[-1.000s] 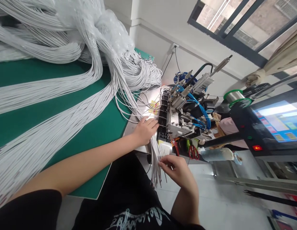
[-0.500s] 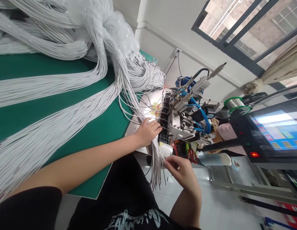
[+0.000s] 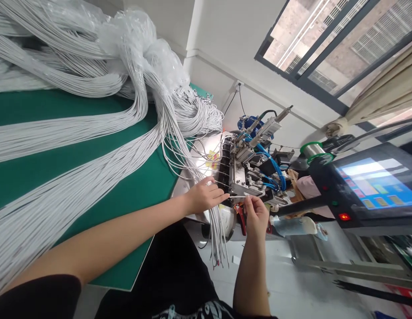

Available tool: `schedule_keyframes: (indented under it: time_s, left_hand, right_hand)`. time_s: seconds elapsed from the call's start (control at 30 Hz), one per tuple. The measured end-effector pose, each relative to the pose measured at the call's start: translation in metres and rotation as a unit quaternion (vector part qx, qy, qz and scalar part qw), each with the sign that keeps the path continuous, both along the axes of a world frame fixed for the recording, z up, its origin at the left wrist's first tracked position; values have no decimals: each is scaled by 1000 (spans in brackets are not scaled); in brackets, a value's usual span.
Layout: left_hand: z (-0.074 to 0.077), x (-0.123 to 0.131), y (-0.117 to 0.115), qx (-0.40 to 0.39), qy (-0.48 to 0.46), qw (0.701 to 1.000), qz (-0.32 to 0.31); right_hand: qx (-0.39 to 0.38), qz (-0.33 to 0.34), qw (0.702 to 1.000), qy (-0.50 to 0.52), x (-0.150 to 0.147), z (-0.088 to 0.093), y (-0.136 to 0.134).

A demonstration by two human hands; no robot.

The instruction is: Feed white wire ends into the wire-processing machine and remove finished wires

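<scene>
A single white cable [image 3: 238, 196] is stretched level between my two hands, at the near end of a metal machine [image 3: 241, 175] with blue air hoses. My left hand [image 3: 207, 196] pinches the cable with its fingertips and lies over a hanging bundle of white cables [image 3: 218, 239]. To the right, my right hand [image 3: 256, 212] grips the other end of the cable between thumb and fingers. Several white cables run side by side from the bundle into the black row of slots [image 3: 225, 161] on the machine.
Heaps of white cables [image 3: 92, 164] and clear plastic wrap [image 3: 166, 62] cover much of the green table [image 3: 142, 175]. A lit screen [image 3: 378, 181] stands at the right, beside a wire spool [image 3: 312, 151]. Red-handled scissors [image 3: 241, 218] lie below the machine.
My right hand has moved up from the loose cable ends to the machine's near end, drawing out one cable. My left hand has shifted slightly down and now pinches that cable.
</scene>
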State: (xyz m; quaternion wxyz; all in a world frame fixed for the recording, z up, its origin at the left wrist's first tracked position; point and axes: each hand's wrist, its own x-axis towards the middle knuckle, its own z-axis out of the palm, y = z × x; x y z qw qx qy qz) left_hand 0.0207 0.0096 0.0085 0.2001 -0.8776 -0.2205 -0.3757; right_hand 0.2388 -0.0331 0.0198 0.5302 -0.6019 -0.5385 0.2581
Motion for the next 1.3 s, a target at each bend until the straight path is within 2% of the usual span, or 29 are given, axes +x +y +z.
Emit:
schedule_keyframes:
  time_s: [0.13, 0.2, 0.27, 0.33, 0.43, 0.57, 0.8, 0.93, 1.07, 1.23, 1.3]
  left_hand:
    - [-2, 0, 2, -13, 2, 1000, -17]
    - [-2, 0, 3, -18, 8, 1000, -20]
    - [-1, 0, 3, -29, 22, 999, -17]
    - [0, 0, 3, -42, 33, 998, -11]
    - [0, 0, 2, -50, 34, 998, 0]
    - [-2, 1, 3, -60, 41, 997, 10]
    - [-7, 1, 4, -90, 45, 995, 24]
    - [-8, 2, 4, -104, 53, 993, 31]
    - [-8, 2, 4, -127, 63, 989, 31]
    - [-8, 1, 5, -152, 63, 986, 26]
    - [-7, 1, 5, -153, 63, 986, 24]
  right_hand:
    - [-3, 39, 994, 99, -6, -11, 8]
    - [-13, 42, 994, 98, -5, -13, 8]
    - [-18, 29, 999, 40, -1, -12, 6]
    - [-16, 15, 998, -66, 4, -10, 3]
    - [-25, 31, 978, -203, 12, -10, 0]
    - [-44, 77, 960, -265, 18, -16, 6]
    - [-71, 121, 980, -142, 19, -28, 14]
    - [-96, 118, 988, -26, 15, -37, 15]
    - [-139, 96, 982, 87, 9, -48, 17]
    - [-147, 81, 974, 153, 5, -53, 17]
    - [-142, 77, 976, 145, 6, -50, 14]
